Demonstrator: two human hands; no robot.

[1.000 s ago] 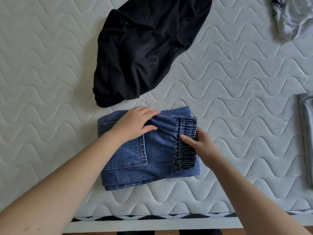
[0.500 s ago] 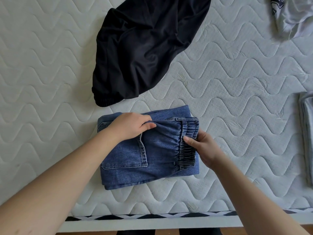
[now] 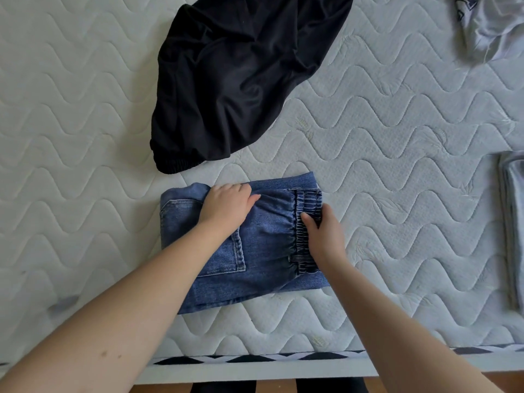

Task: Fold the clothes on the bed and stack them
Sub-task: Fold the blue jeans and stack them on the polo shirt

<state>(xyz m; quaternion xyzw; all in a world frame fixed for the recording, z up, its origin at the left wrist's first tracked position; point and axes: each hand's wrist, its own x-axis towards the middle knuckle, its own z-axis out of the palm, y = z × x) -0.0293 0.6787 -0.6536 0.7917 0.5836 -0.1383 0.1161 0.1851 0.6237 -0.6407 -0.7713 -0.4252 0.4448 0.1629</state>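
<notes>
Jeans [image 3: 263, 251] lie folded into a compact blue bundle near the front edge of the mattress [image 3: 397, 165], a back pocket facing up on the left and the gathered elastic waistband on the right. The left hand [image 3: 226, 207] sits on the far part of the bundle, fingers curled over a ridge of denim and the thumb pressed against it, gripping the fold. The right hand [image 3: 321, 234] is at the waistband, thumb lying on top of the elastic and the fingers tucked round its right edge, pinching it.

Beyond the jeans, toward the middle of the mattress, a black garment [image 3: 238, 78] lies crumpled and unfolded, its cuffed hem just short of the bundle's far left corner. A pale grey garment [image 3: 490, 24] with a dark print is bunched in the far right corner. At the right edge a folded grey cloth [image 3: 513, 222] lies flat, partly out of view.
</notes>
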